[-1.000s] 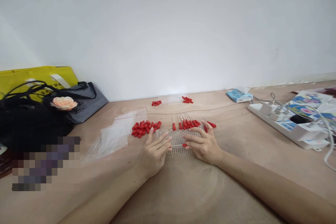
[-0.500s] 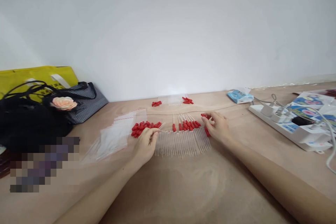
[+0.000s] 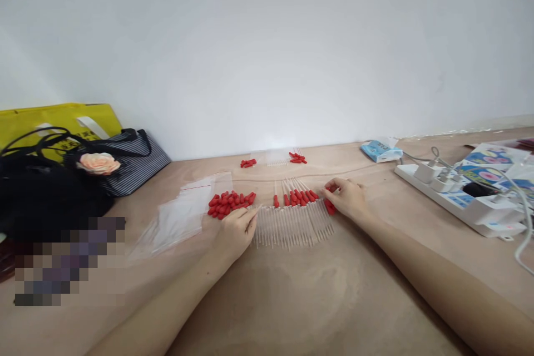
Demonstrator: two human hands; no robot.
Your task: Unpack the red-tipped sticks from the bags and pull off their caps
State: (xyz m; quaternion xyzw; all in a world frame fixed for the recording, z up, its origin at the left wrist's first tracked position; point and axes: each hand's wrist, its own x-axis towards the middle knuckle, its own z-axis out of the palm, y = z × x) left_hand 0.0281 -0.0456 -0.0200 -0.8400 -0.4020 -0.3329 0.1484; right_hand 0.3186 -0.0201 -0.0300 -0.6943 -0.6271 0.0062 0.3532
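Thin clear glass dropper tubes (image 3: 292,227) lie side by side in a row before me. My left hand (image 3: 237,231) is closed in a pinch at the row's left end, on a tube mostly hidden by the fingers. At the right end, my right hand (image 3: 348,198) pinches a red rubber bulb, largely covered by its fingertips. Beside that hand lies another red bulb (image 3: 330,208). Just behind the row, several droppers (image 3: 301,197) with red bulbs fan out, bulbs toward me. A heap of loose red bulbs (image 3: 227,203) sits behind my left hand.
Clear zip bags (image 3: 179,222) are stacked at left. Near the wall, a bag (image 3: 277,158) lies between red bulbs. A black bag (image 3: 45,194) and yellow bag (image 3: 62,114) stand far left. On the right are a power strip (image 3: 442,194) with cables and a tissue pack (image 3: 379,150).
Both hands were together over the row, at a tube and red bulb. They parted, left hand to the row's left end, right hand to its right end, where its fingers have closed on a bulb.
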